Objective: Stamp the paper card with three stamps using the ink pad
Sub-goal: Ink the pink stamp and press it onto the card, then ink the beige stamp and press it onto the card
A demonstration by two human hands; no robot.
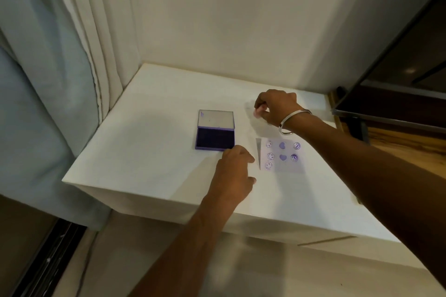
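A purple ink pad [215, 141] lies open on the white table [149, 152], its clear lid [216, 119] folded back. To its right lies a paper card [281, 157] with several purple prints in three columns: smileys, hearts and round marks. My left hand [235, 171] rests on the table between the pad and the card, fingers loosely curled, holding nothing I can see. My right hand [275, 108], with a metal bangle on the wrist, hovers beyond the card and pinches a small pinkish stamp [257, 112] in its fingertips.
The table stands in a corner, with a cream wall behind and pale curtains [60, 67] on the left. A dark screen or cabinet [398, 84] juts in at the right. The table's front edge drops to the floor below.
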